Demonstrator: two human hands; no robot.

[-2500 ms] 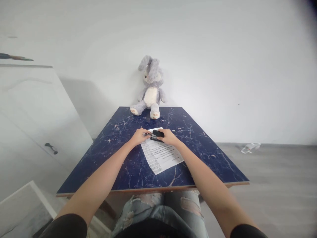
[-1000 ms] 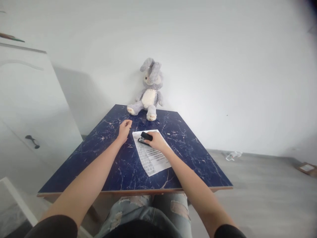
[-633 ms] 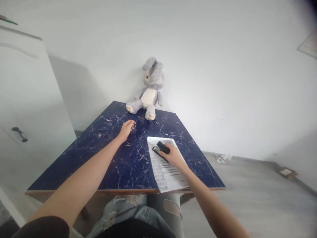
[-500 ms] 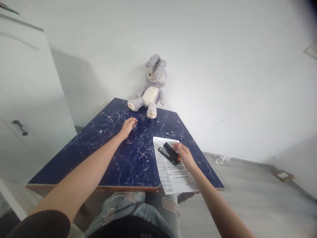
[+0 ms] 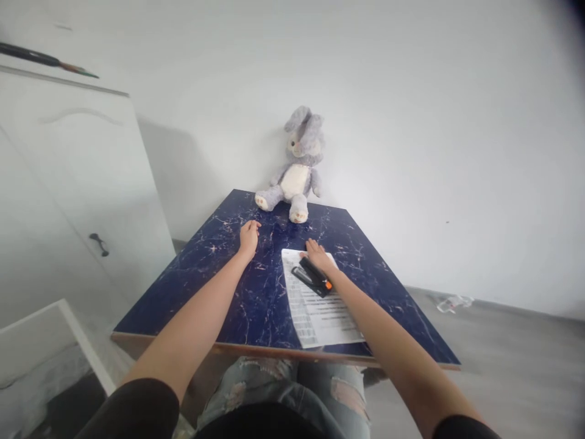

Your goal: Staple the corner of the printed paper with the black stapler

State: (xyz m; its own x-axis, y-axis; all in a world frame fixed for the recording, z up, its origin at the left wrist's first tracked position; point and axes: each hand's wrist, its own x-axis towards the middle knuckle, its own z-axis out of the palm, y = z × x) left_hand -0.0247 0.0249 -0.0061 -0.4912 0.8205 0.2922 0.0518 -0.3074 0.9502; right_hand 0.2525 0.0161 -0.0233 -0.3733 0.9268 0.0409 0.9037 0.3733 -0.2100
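Observation:
My left hand (image 5: 249, 236) rests on the blue marbled table (image 5: 256, 311) with its fingers curled in. Whether something small is inside it is hidden. My right hand (image 5: 321, 257) reaches over the top edge of a printed sheet of paper (image 5: 324, 320), its fingers stretched forward and down at the tabletop. Just beside that palm, a black stapler (image 5: 312, 277) with an orange part lies on the paper with its arm raised from its base. The spot under my right fingertips is covered.
A grey plush rabbit (image 5: 296, 180) sits at the table's far edge against the wall. To the left stands a white cabinet (image 5: 86, 183), with an open-topped white box (image 5: 64, 323) lower down. Clear plastic (image 5: 454, 303) lies on the floor at right.
My right hand has moved from beside the stapler forward past the paper's top edge, over the small light piece that lay there. My left hand stays curled. The view has turned left.

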